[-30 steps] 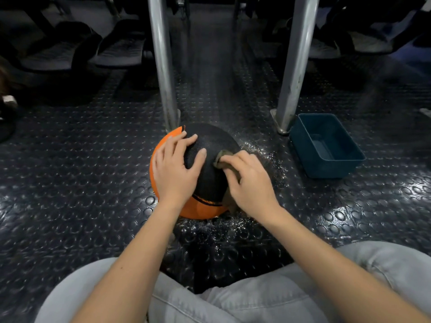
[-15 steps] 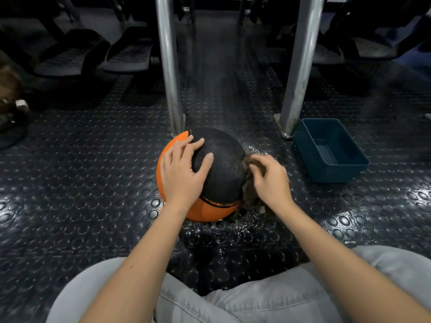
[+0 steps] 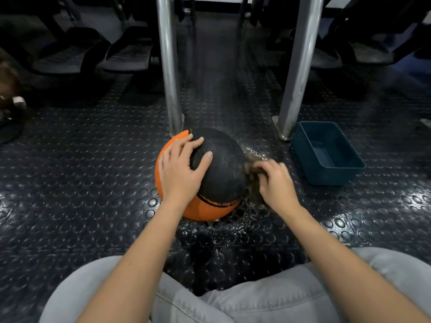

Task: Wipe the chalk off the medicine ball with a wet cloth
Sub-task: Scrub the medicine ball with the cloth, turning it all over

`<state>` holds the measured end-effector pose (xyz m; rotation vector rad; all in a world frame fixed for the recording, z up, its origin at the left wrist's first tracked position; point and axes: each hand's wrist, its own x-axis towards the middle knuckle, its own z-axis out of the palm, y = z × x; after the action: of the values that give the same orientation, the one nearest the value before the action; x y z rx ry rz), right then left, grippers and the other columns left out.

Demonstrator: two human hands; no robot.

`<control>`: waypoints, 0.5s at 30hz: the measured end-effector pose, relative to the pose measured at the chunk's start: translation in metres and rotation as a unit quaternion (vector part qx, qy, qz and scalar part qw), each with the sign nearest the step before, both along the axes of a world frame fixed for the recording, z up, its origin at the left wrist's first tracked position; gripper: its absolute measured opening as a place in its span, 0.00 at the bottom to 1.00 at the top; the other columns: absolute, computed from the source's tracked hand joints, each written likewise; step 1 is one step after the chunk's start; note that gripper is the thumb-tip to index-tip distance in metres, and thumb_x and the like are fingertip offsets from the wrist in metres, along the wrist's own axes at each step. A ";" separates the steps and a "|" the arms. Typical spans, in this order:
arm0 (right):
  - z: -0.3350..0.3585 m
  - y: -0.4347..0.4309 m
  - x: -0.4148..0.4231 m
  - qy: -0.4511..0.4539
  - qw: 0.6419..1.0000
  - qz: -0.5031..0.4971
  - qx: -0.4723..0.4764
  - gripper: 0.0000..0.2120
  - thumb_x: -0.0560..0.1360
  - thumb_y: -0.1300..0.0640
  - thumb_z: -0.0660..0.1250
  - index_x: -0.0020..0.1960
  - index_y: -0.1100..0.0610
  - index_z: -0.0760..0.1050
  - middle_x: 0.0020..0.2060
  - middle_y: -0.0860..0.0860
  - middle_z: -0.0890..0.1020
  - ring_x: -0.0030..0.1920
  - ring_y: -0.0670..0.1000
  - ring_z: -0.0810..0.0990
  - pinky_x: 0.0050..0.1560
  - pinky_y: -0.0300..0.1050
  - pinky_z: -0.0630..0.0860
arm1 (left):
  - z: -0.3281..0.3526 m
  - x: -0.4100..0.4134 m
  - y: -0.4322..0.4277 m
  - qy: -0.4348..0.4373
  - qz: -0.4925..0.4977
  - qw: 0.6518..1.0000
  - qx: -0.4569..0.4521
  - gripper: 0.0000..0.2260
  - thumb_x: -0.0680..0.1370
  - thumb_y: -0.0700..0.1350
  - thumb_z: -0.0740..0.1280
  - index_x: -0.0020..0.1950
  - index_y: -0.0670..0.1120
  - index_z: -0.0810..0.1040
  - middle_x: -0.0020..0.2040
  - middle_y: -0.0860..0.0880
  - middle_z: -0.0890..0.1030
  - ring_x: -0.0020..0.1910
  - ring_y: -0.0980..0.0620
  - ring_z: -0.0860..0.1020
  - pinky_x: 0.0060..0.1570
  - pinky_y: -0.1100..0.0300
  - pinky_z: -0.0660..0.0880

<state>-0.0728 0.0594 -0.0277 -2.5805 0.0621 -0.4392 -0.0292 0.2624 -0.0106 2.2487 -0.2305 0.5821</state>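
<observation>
An orange and black medicine ball (image 3: 221, 176) sits on the studded rubber floor just in front of my knees. My left hand (image 3: 182, 169) lies flat on its upper left side, fingers spread, holding it steady. My right hand (image 3: 275, 183) grips a brown wet cloth (image 3: 250, 169) and presses it against the ball's right side, low down. The hand and cloth are blurred by motion, and most of the cloth is hidden under my fingers. The black panel looks dark and damp.
A teal plastic tub (image 3: 326, 152) stands on the floor to the right of the ball. Two metal posts (image 3: 169, 66) (image 3: 298, 66) rise just behind the ball. Water droplets (image 3: 233, 229) wet the floor around it. Black equipment footplates (image 3: 93, 54) lie at the back left.
My right hand has slid the cloth from the top front of the ball down over its right side. The left hand has stayed in place on the ball.
</observation>
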 end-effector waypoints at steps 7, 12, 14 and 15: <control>0.037 0.044 0.000 -0.195 0.975 0.082 0.064 0.13 0.74 0.68 0.62 0.56 0.60 0.79 0.49 0.54 0.79 0.49 0.52 0.73 0.53 0.31 0.65 | -0.003 0.000 0.003 -0.003 0.030 1.000 -0.010 0.23 0.73 0.64 0.56 0.62 0.55 0.76 0.65 0.57 0.73 0.65 0.56 0.65 0.67 0.55 0.59; 0.002 0.027 -0.001 -0.178 0.979 0.101 0.007 0.16 0.72 0.70 0.60 0.54 0.60 0.80 0.50 0.56 0.79 0.46 0.57 0.72 0.48 0.44 0.70 | -0.003 0.002 0.004 0.004 0.007 1.000 -0.010 0.23 0.73 0.65 0.56 0.63 0.57 0.76 0.65 0.58 0.72 0.65 0.57 0.64 0.66 0.56 0.57; -0.004 0.012 0.002 -0.137 0.989 0.048 -0.006 0.17 0.72 0.72 0.60 0.55 0.59 0.80 0.50 0.55 0.79 0.47 0.56 0.71 0.47 0.46 0.71 | 0.001 0.003 -0.003 0.005 -0.004 1.000 0.001 0.24 0.73 0.65 0.56 0.63 0.56 0.76 0.66 0.57 0.72 0.66 0.55 0.65 0.66 0.59 0.55; -0.008 0.004 0.002 -0.089 0.996 0.007 -0.017 0.17 0.73 0.72 0.60 0.56 0.59 0.80 0.51 0.56 0.78 0.49 0.57 0.71 0.47 0.48 0.72 | 0.002 0.002 -0.005 0.004 -0.007 1.000 0.007 0.24 0.73 0.65 0.56 0.63 0.56 0.76 0.66 0.57 0.73 0.66 0.55 0.65 0.65 0.62 0.54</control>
<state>-0.0703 0.0637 -0.0356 -2.5609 -0.0257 -0.6681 -0.0275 0.2573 -0.0089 2.2602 -0.2470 0.5644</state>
